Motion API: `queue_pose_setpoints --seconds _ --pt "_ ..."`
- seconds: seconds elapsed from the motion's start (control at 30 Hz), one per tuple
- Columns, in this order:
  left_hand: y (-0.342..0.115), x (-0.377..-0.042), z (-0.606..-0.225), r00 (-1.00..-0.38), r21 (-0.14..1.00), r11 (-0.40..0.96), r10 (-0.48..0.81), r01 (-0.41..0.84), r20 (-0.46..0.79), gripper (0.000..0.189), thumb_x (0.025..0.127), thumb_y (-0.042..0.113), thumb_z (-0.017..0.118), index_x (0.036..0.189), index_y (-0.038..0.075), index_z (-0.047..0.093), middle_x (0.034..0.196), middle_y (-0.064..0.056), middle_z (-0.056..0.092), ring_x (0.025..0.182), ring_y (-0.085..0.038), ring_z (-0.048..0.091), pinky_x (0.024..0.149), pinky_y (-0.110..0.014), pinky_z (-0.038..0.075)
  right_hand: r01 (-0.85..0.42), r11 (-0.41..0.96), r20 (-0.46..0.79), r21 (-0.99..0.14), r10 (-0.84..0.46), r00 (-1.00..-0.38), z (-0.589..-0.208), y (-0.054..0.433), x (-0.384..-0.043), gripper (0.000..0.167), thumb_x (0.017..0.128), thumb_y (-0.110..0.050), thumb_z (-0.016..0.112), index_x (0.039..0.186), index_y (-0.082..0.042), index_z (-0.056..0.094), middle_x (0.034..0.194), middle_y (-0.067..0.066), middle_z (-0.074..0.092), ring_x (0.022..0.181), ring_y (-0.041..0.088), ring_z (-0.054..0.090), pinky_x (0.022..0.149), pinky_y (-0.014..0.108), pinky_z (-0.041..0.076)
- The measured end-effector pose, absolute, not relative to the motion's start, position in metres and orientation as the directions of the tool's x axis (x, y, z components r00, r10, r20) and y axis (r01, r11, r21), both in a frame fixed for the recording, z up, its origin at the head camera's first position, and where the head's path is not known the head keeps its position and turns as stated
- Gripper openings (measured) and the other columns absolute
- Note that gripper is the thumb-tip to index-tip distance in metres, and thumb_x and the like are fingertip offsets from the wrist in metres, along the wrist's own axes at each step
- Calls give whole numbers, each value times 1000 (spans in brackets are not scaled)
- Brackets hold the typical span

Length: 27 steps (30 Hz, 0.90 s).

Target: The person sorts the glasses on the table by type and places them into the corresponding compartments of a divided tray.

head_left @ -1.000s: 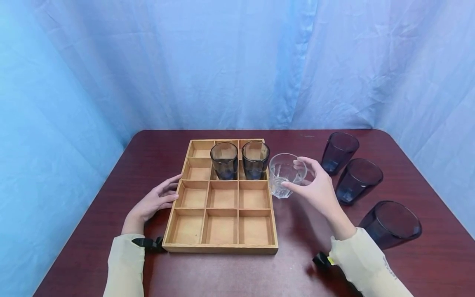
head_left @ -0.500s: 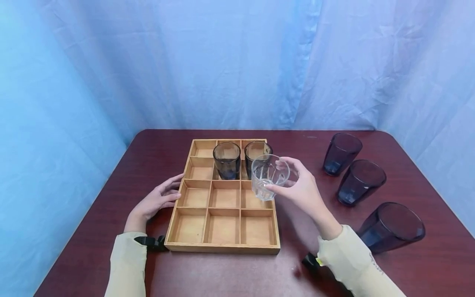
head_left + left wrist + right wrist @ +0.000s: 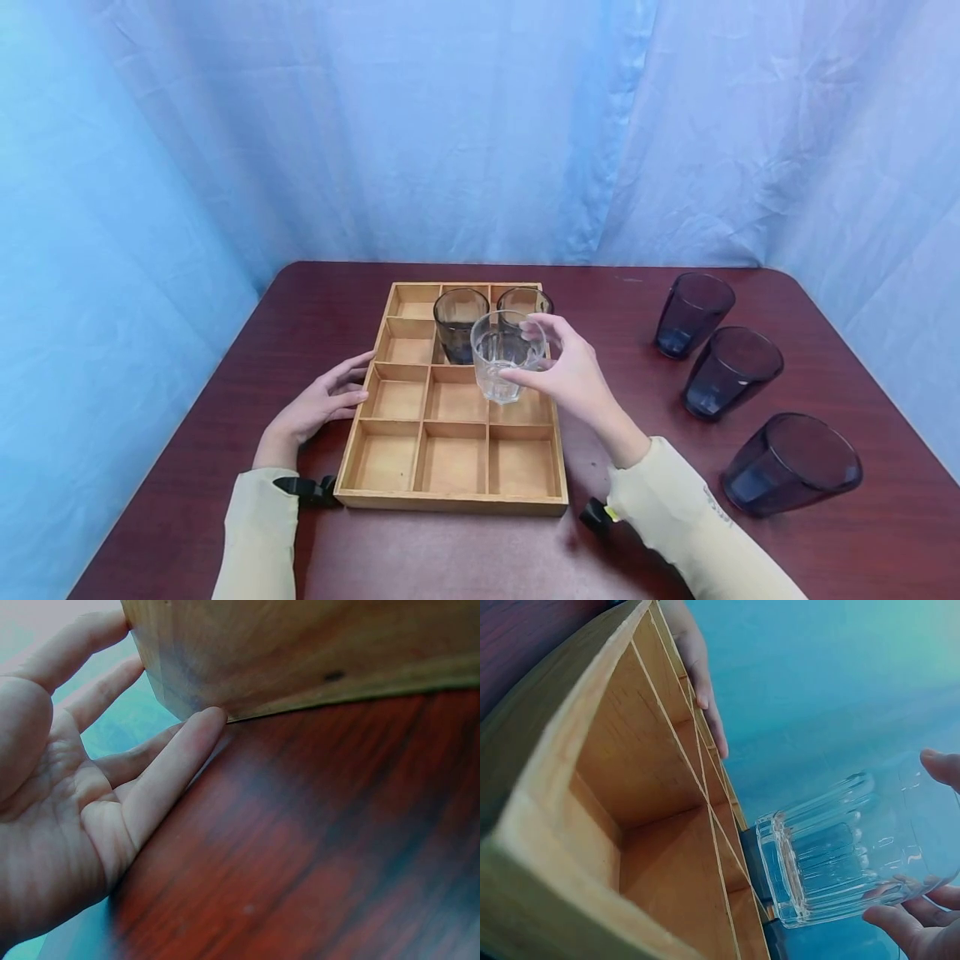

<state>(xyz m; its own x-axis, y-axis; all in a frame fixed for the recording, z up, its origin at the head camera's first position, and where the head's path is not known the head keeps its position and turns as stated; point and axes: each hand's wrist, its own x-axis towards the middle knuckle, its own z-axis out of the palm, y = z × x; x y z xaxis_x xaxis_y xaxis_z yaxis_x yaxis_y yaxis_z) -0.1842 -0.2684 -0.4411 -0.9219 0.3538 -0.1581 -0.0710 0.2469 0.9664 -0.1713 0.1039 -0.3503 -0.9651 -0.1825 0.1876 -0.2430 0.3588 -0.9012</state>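
We see a pale blue fabric curtain (image 3: 420,125) behind a dark red wood-grained table (image 3: 450,558). On the table lies a shallow rectangular wooden tray (image 3: 450,502), divided into square compartments. Our left hand (image 3: 315,408) has its fingers extended and apart, tips touching the tray's side, gripping nothing; we would leave it there, pressing lightly, as a steady.

Our right hand (image 3: 573,375) has thumb and fingers curved round a glass, parted as wide as its body.

Three tall dark-tinted glass tumblers, far (image 3: 693,317), middle (image 3: 731,373) and near (image 3: 787,467), stand right of the tray. Two smoky glass tumblers stand in it: one (image 3: 452,337) in the middle column, the other (image 3: 525,299) in the right, partly hidden.

The short colourless fluted glass (image 3: 495,358) is what we hold, roughly upright above the tray. We would keep its base higher than the dividers, centre it over one compartment, and lower it straight, without knocking the smoky pair.
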Motion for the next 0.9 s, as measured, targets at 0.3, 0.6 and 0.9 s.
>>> queue_pose_setpoints --seconds 0.3,0.6,0.9 --pt "-271 -183 -441 -924 966 247 349 -70 -156 70 96 17 60 156 18 22 154 -26 27 120 -26 51 86 -31 55 -244 357 172 -902 -223 -960 -350 89 -176 76 69 -22 88 134 -10 50 127 7 61 121 22 54 96 41 51" --pt "-265 -183 -441 -924 966 247 344 -80 -165 69 96 16 59 155 21 24 154 -23 29 126 -35 47 87 -32 54 -253 374 159 -892 -262 -952 -352 74 -177 75 68 -26 89 131 -11 52 126 6 61 119 22 57 92 37 53" --pt "-267 -185 -441 -924 965 254 349 -69 -158 70 96 16 59 155 19 23 154 -25 28 120 -26 51 86 -32 54 -262 394 153 -881 -288 -945 -356 58 -177 75 67 -27 89 130 -9 51 126 8 61 117 22 57 91 36 54"
